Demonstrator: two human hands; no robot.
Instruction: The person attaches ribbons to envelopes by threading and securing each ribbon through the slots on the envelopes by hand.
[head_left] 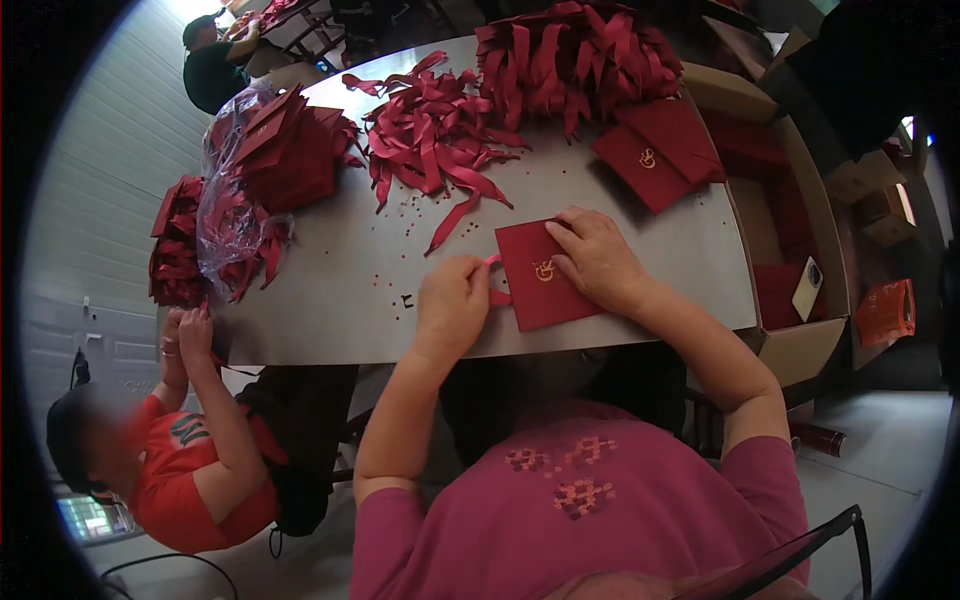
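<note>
A flat dark-red bag [533, 292] with a gold emblem lies near the front edge of the table. At its left side, my left hand [452, 300] is closed, pinching the red ribbon [500, 297] that comes out of the bag's edge. My right hand [603, 258] rests on the bag's right part, fingers spread over its surface and covering that side. Beyond my hands is a loose heap of red ribbons [430, 140]. Two more red bags [655, 160], one with the same gold emblem, lie farther right.
A big pile of ribboned bags [575, 60] is at the back. Stacked bags [290, 160] and plastic wrap [220, 215] stand left. On the right, a cardboard box [795, 355] holds red bags and a phone [807, 289]. A co-worker in red [205, 490] sits at left.
</note>
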